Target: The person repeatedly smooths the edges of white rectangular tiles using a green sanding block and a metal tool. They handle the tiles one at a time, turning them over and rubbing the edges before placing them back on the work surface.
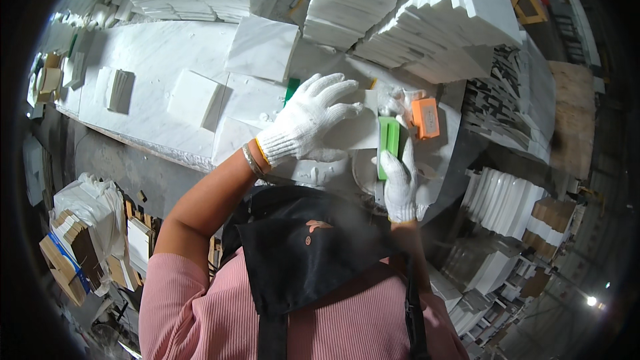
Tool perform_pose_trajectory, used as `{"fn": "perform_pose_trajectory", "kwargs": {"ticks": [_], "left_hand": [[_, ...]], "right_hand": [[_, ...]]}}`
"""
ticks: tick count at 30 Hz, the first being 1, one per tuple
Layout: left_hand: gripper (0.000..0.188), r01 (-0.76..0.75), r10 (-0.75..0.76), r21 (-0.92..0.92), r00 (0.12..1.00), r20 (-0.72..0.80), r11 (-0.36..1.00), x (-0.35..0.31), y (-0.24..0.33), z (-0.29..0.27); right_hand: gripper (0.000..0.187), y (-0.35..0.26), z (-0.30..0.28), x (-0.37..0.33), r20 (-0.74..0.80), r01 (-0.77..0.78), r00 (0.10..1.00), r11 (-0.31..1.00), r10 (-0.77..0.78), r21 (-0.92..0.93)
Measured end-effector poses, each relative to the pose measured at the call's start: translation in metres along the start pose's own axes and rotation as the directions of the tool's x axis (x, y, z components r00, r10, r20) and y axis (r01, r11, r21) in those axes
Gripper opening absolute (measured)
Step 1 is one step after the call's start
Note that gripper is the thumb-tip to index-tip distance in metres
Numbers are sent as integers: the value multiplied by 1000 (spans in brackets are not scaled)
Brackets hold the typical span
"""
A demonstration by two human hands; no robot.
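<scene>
Both hands wear white knit gloves. My left hand [310, 118] lies with its fingers stretched over a white marble tile [362, 127] on the worktable, its thumb toward the tile's near edge. My right hand [400, 183] is closed round a green hand sanding block [389, 135], which stands lengthwise at the tile's right edge. The glove hides part of the block's near end. Just right of the block sits an orange block [425, 119] with a pale label. Crumpled clear plastic [396, 101] lies behind them, and a green piece [291, 88] shows behind my left hand.
Larger marble tiles [263, 48] and a small square tile [193, 99] lie leftward on the marble-topped worktable [150, 47]. Tall tile stacks [433, 33] wall off the back and right. Plastic-wrapped boards [90, 210] stand on the floor at left; more stacked tiles [503, 200] are at right.
</scene>
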State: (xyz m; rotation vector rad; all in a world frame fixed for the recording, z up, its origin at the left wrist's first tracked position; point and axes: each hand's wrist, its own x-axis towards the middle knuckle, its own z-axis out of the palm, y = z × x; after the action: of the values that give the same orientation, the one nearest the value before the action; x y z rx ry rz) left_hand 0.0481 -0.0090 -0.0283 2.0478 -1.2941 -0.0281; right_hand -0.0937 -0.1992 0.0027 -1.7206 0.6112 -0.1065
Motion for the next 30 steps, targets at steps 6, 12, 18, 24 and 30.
{"fn": "perform_pose_trajectory", "kwargs": {"ticks": [6, 12, 18, 24, 30], "left_hand": [[77, 1, -1, -6, 1000, -4, 1000, 1, -1, 0], [76, 6, -6, 10, 1000, -9, 1000, -1, 0, 0], [78, 13, -13, -9, 1000, -2, 1000, 0, 1, 0], [79, 22, -22, -34, 1000, 6, 999, 1, 2, 1], [81, 18, -18, 7, 1000, 21, 1000, -2, -2, 2]], "right_hand": [[53, 67, -15, 40, 146, 496, 834, 606, -533, -622], [57, 8, 6, 7, 72, 445, 870, 715, -487, -539], [58, 19, -3, 26, 11, 79, 997, 978, -79, -191], [59, 15, 1, 18, -15, 230, 966, 880, -259, -417], [59, -1, -2, 4, 48, -27, 999, 999, 26, 18]]}}
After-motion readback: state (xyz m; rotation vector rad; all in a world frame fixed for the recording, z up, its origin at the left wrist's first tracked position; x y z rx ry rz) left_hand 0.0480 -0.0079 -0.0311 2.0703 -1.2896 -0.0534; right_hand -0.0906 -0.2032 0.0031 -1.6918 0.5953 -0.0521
